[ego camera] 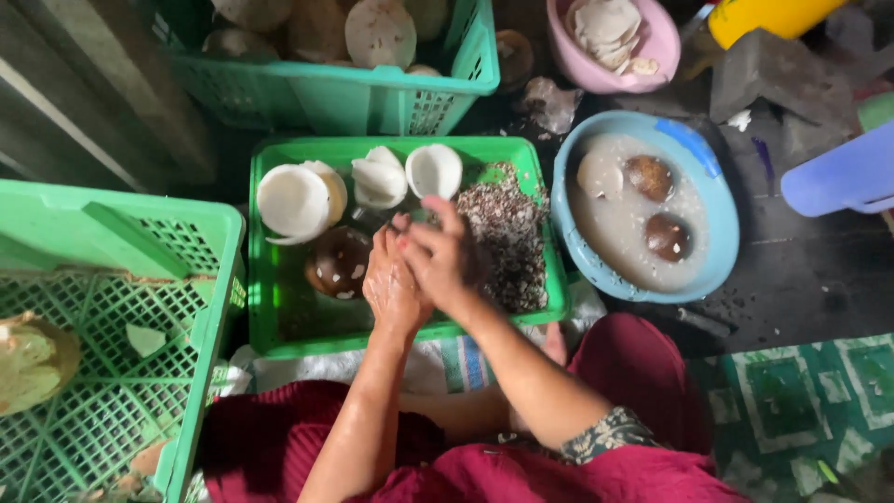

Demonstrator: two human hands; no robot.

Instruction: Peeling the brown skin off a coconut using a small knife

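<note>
Both hands meeting over the middle green crate point(279, 317), pressed close together. Left hand point(389, 284) curled, palm side turned in; right hand point(442, 256) wrapped over the far side of it, fingers bent. Something's prob. clamped between them but it's hidden, so can't tell what, or if anything's really gripped. Forearms wet-looking, coming up from a lap in dark red cloth point(577, 466).

In that crate: brown coconut w/ white specks point(337, 261) just left of the hands, touching or nearly so. Far side has white coconut halves point(298, 200), a couple more pieces point(380, 177) and one cup-shaped half point(435, 169). Heap of brown-and-white shavings point(507, 233) piled on the right side, right next to the right hand.

Right of the crate: blue basin point(703, 168) w/ cloudy water, two brown coconuts point(649, 177) floating plus one pale piece point(599, 175). Far right: pink bowl point(652, 56) w/ white slices. Far middle: another green crate point(372, 93) full of peeled coconuts. Near left: third green crate point(121, 391), mostly bare, one husk-ish piece point(33, 359) at its left edge. Striped cloth point(447, 363) under the near edge of the middle crate.
</note>
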